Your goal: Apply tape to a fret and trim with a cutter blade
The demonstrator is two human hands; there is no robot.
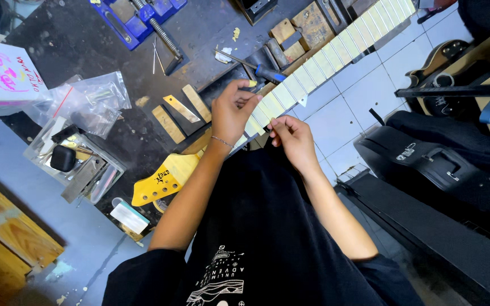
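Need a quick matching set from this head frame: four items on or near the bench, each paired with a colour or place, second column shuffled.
Items:
1. guitar neck
2. vise
3. headstock
4. guitar case

Descriptions:
A. blue, top of the bench
B. black, on the floor at right
C. held by left hand and right hand
D. yellow, at the bench edge

Pairs: 1-C, 2-A, 3-D, 4-B

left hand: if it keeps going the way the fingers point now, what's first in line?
The left hand already rests on the guitar neck. Its fingers point up-right; carried straight on, they likely meet the blue-handled screwdriver lying beside the neck first. Depth is unclear.
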